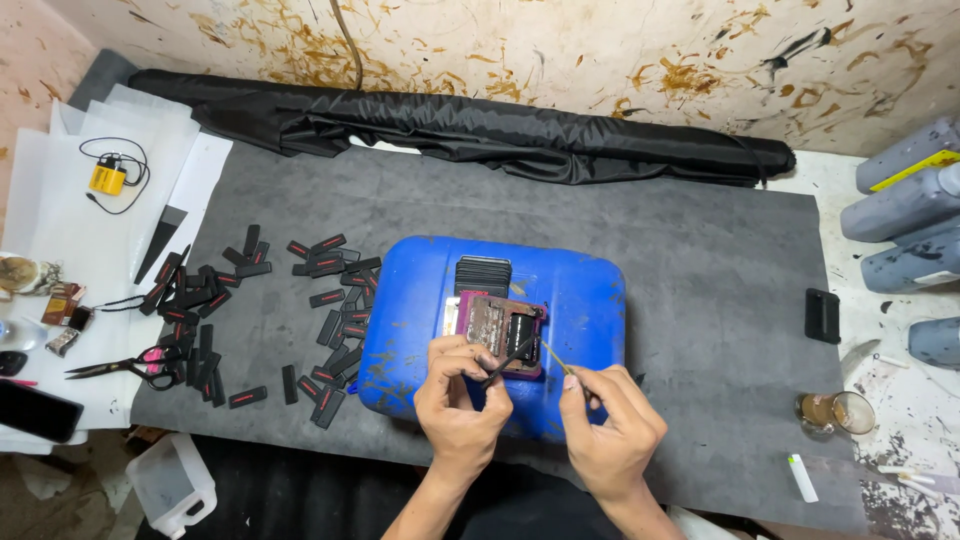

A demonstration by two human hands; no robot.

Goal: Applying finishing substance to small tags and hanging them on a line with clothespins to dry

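Observation:
A blue plastic jerrycan lies flat on the dark mat. On top of it sits a small stained printing frame with a stack of black labels behind it. My left hand pinches a thin black strip over the frame's near edge. My right hand holds a thin yellowish stick pointing at the frame's right side. Both hands are ink-stained.
Several black labels with red marks lie scattered left of the can. Scissors, a phone and a yellow battery lie at left. A rolled black cloth lies behind; dark bottles and a glass stand at right.

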